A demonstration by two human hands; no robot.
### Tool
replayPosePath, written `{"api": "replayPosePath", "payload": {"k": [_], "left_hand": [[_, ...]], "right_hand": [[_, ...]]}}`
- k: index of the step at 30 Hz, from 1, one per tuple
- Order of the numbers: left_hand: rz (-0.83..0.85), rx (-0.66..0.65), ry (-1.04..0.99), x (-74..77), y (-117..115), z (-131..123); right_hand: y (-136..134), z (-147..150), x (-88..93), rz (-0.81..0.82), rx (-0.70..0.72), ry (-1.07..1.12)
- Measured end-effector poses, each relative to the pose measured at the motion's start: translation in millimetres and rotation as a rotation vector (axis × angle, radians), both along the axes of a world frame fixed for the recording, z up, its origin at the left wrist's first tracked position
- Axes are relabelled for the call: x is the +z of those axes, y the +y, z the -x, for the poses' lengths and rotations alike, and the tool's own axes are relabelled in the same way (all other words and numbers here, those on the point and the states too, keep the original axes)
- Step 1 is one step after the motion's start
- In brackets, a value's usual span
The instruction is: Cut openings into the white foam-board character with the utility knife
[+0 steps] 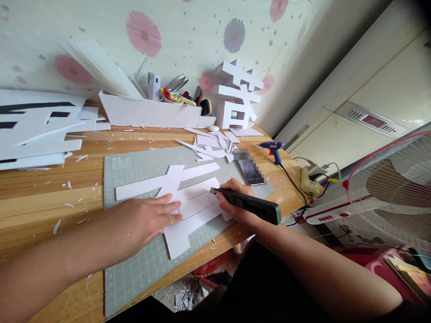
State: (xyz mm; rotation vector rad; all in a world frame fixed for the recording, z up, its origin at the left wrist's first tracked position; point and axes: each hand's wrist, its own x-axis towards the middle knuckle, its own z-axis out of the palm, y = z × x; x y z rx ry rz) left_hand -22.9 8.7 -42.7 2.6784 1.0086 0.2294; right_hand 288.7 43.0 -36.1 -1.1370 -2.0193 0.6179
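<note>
A white foam-board character shape (198, 226) lies on the grey cutting mat (134, 278), with a rectangle marked in its middle. My left hand (148, 220) rests flat on the shape's left side, fingers stretched out. In my right hand (235, 197) is a black utility knife (256, 206), gripped with its blade end at the right end of the marked rectangle. The palm side of the right hand is hidden.
White offcuts (212, 143) lie behind the mat. A phone (251, 170) and a blue glue gun (274, 150) are at the right. A white tool box (148, 112) and a standing white character (237, 96) line the wall. A fan (397, 193) stands right.
</note>
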Motion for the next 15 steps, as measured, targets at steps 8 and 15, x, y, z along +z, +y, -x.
{"api": "replayPosePath", "payload": {"k": [8,15], "left_hand": [[0.177,0.099,-0.010,-5.7,3.3,-1.9],[0.215,0.123,0.050,-0.5,1.8,-5.0]], "right_hand": [[-3.4,-1.0,-0.6,-0.011,-0.006,-0.022],[-6.9,-0.6,3.6,-0.012,0.009,-0.024]]}}
